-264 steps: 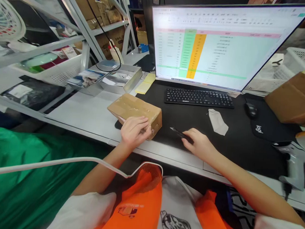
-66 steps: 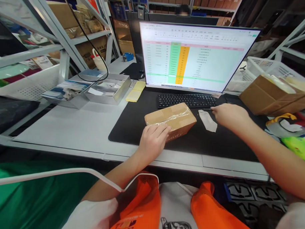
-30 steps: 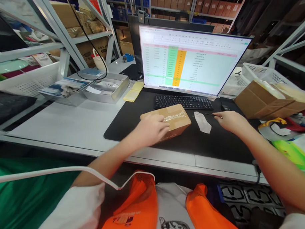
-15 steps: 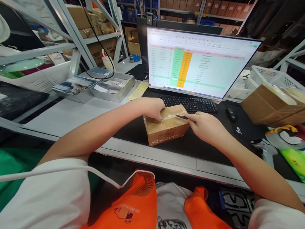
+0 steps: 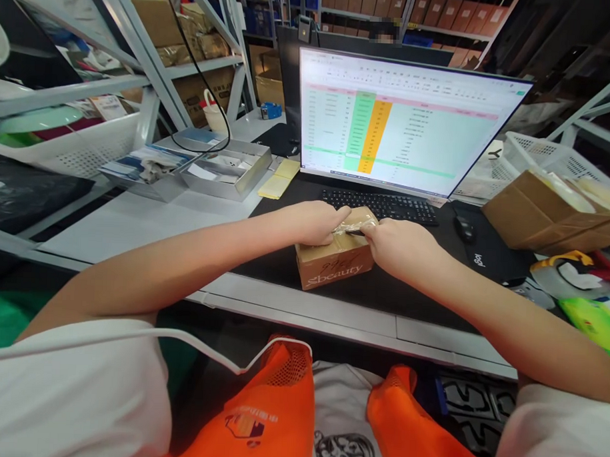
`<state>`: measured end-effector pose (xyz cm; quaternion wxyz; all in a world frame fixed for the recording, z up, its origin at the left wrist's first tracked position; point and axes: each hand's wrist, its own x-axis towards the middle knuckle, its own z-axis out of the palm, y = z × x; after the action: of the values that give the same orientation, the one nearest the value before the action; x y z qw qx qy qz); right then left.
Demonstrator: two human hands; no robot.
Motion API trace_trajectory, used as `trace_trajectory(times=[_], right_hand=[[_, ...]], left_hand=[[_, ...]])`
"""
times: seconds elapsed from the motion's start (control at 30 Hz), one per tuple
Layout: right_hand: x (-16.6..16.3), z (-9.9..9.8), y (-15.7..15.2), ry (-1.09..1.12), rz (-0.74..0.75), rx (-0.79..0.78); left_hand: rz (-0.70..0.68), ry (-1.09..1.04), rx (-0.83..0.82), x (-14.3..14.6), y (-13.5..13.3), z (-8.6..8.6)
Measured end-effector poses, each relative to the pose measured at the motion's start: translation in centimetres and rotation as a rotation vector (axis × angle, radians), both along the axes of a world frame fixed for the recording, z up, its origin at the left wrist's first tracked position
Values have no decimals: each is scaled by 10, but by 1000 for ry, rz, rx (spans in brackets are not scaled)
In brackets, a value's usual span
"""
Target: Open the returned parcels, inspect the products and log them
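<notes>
A small brown cardboard box (image 5: 336,266) stands on the dark mat, with "beauty" lettering and handwriting on its front. Shiny clear tape (image 5: 358,224) runs across its top and looks wrinkled. My left hand (image 5: 318,223) is closed on the box's top left side, its index finger stretched along the tape. In my right hand (image 5: 397,244), closed at the top right edge, is a thin dark pointed tool (image 5: 355,232). The tool's tip lies at the tape near my left fingers; its handle is hidden in my grip, so its exact kind is unclear.
Behind the box are a black keyboard (image 5: 386,207) and a monitor (image 5: 413,125) showing a spreadsheet. At right sit a mouse (image 5: 464,229), an open carton (image 5: 540,213) and a tape roll. Yellow paper pads (image 5: 279,179) and grey trays (image 5: 229,172) lie at left.
My left hand has slid right along the box top, and its index finger now points forward. My right hand has moved slightly left with the dark tool, bringing the hands closer together.
</notes>
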<state>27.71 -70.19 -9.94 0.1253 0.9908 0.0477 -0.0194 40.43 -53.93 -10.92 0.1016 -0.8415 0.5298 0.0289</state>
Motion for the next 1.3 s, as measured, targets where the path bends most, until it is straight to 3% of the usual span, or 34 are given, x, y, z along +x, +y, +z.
trace_trajectory(times=[0.17, 0.37, 0.63, 0.87, 0.97, 1.1, 1.23, 1.3], right_hand=[[6, 9, -8, 57, -28, -59], [17, 23, -32, 95, -102, 16], [15, 11, -10, 63, 62, 7], [17, 12, -10, 76, -6, -11], [19, 16, -32, 96, -114, 5], [18, 11, -98, 74, -250, 14], [4, -18, -162, 57, -454, -17], [-5, -44, -174, 51, -468, 85]], left_hand=[[27, 35, -41, -3, 5, -5], [24, 33, -42, -4, 5, -5], [21, 3, -94, -6, 6, -10], [18, 13, -116, -8, 7, -14], [27, 18, -133, -10, 7, -17], [29, 25, -113, -10, 7, -16], [64, 47, -70, -8, 5, -4], [86, 65, -48, -5, 2, 3]])
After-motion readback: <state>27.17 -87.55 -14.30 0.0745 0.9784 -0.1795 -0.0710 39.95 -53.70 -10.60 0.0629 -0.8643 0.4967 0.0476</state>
